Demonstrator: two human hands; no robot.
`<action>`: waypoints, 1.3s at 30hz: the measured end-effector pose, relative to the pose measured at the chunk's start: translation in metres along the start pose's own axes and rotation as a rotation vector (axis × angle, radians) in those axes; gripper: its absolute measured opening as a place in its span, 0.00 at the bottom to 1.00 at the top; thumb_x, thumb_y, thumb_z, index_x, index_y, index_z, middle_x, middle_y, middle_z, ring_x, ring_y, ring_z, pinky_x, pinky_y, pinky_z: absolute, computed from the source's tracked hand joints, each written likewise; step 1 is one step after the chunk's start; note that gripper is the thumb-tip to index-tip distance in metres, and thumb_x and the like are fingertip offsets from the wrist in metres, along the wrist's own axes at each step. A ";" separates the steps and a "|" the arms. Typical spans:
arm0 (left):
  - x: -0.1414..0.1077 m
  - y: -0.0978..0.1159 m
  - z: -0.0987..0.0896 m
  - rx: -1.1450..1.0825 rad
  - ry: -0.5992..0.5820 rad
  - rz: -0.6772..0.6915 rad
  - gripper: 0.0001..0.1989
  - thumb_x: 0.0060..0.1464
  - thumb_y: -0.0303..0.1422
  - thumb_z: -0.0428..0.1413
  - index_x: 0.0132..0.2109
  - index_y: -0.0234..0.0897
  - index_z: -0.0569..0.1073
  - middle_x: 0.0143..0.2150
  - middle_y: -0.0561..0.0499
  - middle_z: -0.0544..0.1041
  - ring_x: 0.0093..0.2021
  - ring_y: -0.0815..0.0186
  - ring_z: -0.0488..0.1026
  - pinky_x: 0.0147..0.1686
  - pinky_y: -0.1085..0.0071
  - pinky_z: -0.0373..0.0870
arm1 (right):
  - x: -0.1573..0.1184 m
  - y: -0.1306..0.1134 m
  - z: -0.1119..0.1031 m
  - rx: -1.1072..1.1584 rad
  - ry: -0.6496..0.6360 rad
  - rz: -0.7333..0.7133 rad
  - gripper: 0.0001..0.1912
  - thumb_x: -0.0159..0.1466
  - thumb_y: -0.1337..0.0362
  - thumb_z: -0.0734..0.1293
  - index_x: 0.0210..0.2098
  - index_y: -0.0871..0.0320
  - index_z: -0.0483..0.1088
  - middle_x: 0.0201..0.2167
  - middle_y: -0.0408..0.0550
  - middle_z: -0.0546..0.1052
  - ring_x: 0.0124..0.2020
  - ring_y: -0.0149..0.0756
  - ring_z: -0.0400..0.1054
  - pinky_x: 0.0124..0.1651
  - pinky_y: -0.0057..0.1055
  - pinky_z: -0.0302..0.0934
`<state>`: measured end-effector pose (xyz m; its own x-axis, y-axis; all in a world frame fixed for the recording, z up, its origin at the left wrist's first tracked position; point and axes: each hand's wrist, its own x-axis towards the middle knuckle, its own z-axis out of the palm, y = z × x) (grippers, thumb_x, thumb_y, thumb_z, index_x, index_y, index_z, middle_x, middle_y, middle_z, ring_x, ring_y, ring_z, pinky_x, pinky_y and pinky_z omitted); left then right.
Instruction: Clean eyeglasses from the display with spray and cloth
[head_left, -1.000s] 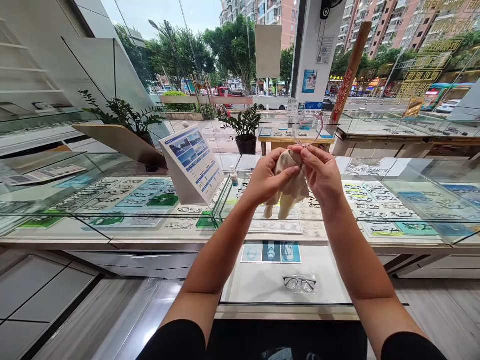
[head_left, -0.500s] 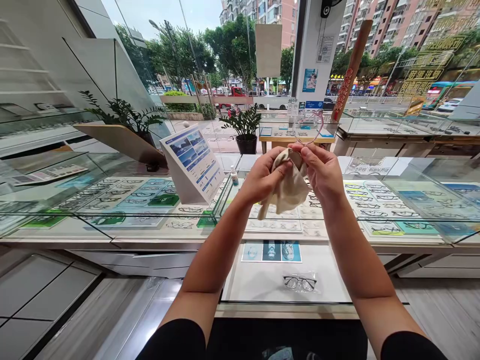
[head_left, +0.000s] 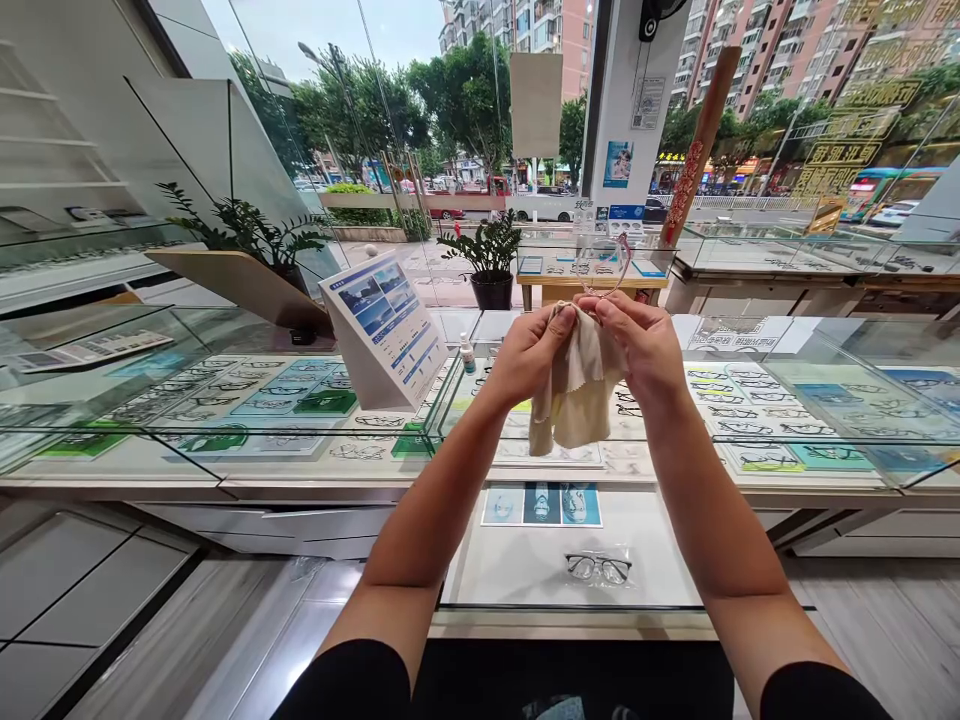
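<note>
Both my hands are raised close together above the glass counter. My left hand (head_left: 530,350) is closed, pinching a beige cleaning cloth (head_left: 583,405) between thumb and fingers, with the cloth's loose part hanging down. My right hand (head_left: 641,335) is closed on a pair of pinkish glasses (head_left: 625,260), whose thin frame stands up beyond the fingertips. The cloth drapes against the right fingers too. Where cloth and frame meet is partly hidden by the fingers.
A pair of dark glasses (head_left: 598,568) in clear plastic lies on the low white counter, near a photo card (head_left: 541,504). A desk calendar (head_left: 390,330) and a small spray bottle (head_left: 467,353) stand left on the glass display case. Several frames are inside the case.
The cloth, bunched up earlier, now hangs lower and more open from my left thumb and fingers. The glasses have tilted and shifted slightly left and down.
</note>
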<state>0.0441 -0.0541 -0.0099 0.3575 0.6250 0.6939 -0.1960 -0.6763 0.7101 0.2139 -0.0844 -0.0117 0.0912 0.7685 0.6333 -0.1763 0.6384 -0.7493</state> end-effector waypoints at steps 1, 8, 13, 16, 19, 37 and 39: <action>0.000 0.000 -0.003 0.005 -0.006 -0.014 0.33 0.62 0.66 0.61 0.35 0.37 0.79 0.32 0.50 0.77 0.34 0.64 0.70 0.36 0.67 0.67 | 0.000 0.000 -0.001 0.001 0.006 0.001 0.18 0.60 0.44 0.83 0.41 0.48 0.90 0.46 0.47 0.88 0.58 0.47 0.80 0.72 0.48 0.70; 0.003 -0.002 -0.021 0.048 0.118 -0.028 0.34 0.60 0.66 0.62 0.28 0.38 0.70 0.26 0.53 0.67 0.28 0.68 0.61 0.28 0.67 0.57 | 0.003 -0.001 -0.008 0.037 0.050 -0.016 0.16 0.60 0.45 0.83 0.41 0.46 0.89 0.47 0.45 0.89 0.56 0.45 0.81 0.69 0.47 0.71; 0.005 -0.003 -0.030 -0.024 0.153 -0.068 0.33 0.58 0.66 0.64 0.30 0.39 0.73 0.27 0.53 0.72 0.28 0.68 0.65 0.28 0.68 0.63 | 0.004 -0.003 -0.010 -0.056 -0.031 -0.068 0.12 0.63 0.46 0.82 0.39 0.45 0.89 0.47 0.46 0.87 0.59 0.47 0.79 0.72 0.50 0.68; 0.006 -0.006 -0.032 -0.099 0.162 -0.111 0.32 0.57 0.66 0.65 0.32 0.40 0.75 0.27 0.53 0.74 0.26 0.68 0.68 0.26 0.68 0.65 | 0.002 -0.004 -0.012 -0.137 -0.145 -0.102 0.09 0.67 0.49 0.80 0.40 0.43 0.89 0.50 0.47 0.86 0.61 0.46 0.77 0.71 0.50 0.69; 0.007 -0.010 -0.034 -0.147 0.177 -0.148 0.32 0.57 0.66 0.65 0.33 0.40 0.76 0.26 0.53 0.75 0.25 0.69 0.69 0.24 0.69 0.65 | 0.001 -0.006 -0.013 -0.220 -0.245 -0.107 0.08 0.69 0.50 0.78 0.42 0.42 0.90 0.53 0.48 0.84 0.62 0.47 0.76 0.71 0.51 0.69; 0.003 -0.002 -0.017 -0.173 0.160 -0.125 0.26 0.47 0.51 0.79 0.42 0.38 0.83 0.35 0.52 0.83 0.34 0.67 0.77 0.36 0.71 0.74 | 0.004 0.010 -0.008 -0.236 -0.316 -0.034 0.16 0.64 0.42 0.80 0.37 0.46 0.89 0.51 0.49 0.82 0.59 0.49 0.74 0.69 0.52 0.65; 0.002 -0.002 -0.017 -0.164 0.151 -0.127 0.27 0.44 0.50 0.80 0.44 0.37 0.83 0.37 0.51 0.84 0.35 0.66 0.79 0.38 0.70 0.75 | 0.005 0.011 -0.009 -0.221 -0.309 -0.019 0.17 0.63 0.41 0.80 0.36 0.46 0.89 0.50 0.49 0.82 0.59 0.48 0.74 0.69 0.51 0.65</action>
<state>0.0299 -0.0448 -0.0078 0.2510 0.7604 0.5990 -0.3078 -0.5240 0.7942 0.2215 -0.0731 -0.0182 -0.2139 0.7284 0.6509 0.0415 0.6725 -0.7389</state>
